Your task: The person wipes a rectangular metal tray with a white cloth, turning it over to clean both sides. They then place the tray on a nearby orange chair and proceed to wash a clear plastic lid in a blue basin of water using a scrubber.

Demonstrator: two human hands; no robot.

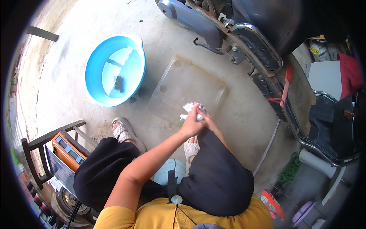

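My left hand [192, 123] and my right hand [211, 122] are pressed together in front of my knees. Between them they grip a crumpled white cloth or tissue [187, 108], with loose ends poking out past the fingers. Beneath the hands, a clear plastic lid or sheet [190, 81] with round marks near its corners lies flat on the concrete floor. To its left stands a light-blue plastic basin [95, 77] holding some water. A dark wet clump, perhaps a rag [119, 84], rests in the basin.
A scooter [257, 45] with a footrest fills the upper right; a red-handled tool [286, 86] hangs from it. At left, a wooden chair [54, 134] bears an orange scale with displays [68, 151]. A pale cord [267, 148] and green netting [290, 169] lie right.
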